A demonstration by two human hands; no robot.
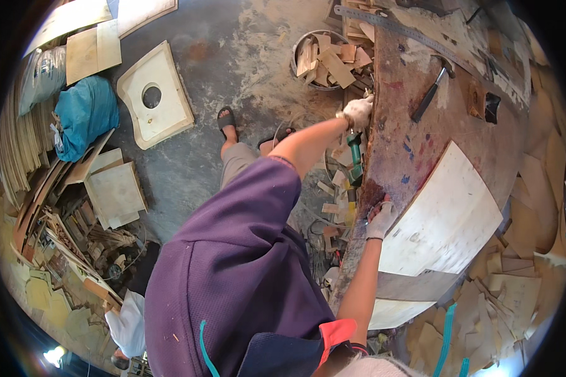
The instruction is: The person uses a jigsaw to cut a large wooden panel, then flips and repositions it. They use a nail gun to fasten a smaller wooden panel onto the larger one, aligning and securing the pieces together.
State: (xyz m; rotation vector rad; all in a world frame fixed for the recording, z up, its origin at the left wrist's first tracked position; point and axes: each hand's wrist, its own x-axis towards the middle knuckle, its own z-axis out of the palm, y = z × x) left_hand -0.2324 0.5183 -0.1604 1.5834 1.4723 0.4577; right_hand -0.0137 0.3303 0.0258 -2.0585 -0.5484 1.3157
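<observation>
My left hand [358, 114], in a pale work glove, is at the near edge of the worn brown workbench [393, 119]. Its fingers look closed at the edge, but what they hold is hidden. Just beside it, a green-bodied tool [355, 151] hangs along the bench's side. My right hand [382, 220], gloved with reddish fingertips, bends its fingers together at the bench edge; I cannot make out what is in them. It lies against the corner side of a large pale wooden sheet [443, 213] on the bench.
A hammer [432, 91] and a long metal ruler [409, 30] lie on the bench. Wood offcuts fill a round bucket [294, 60]. A pale panel with a round hole [160, 122] and a blue bag [88, 116] are at the left. Wood scraps [484, 320] pile up beyond the bench.
</observation>
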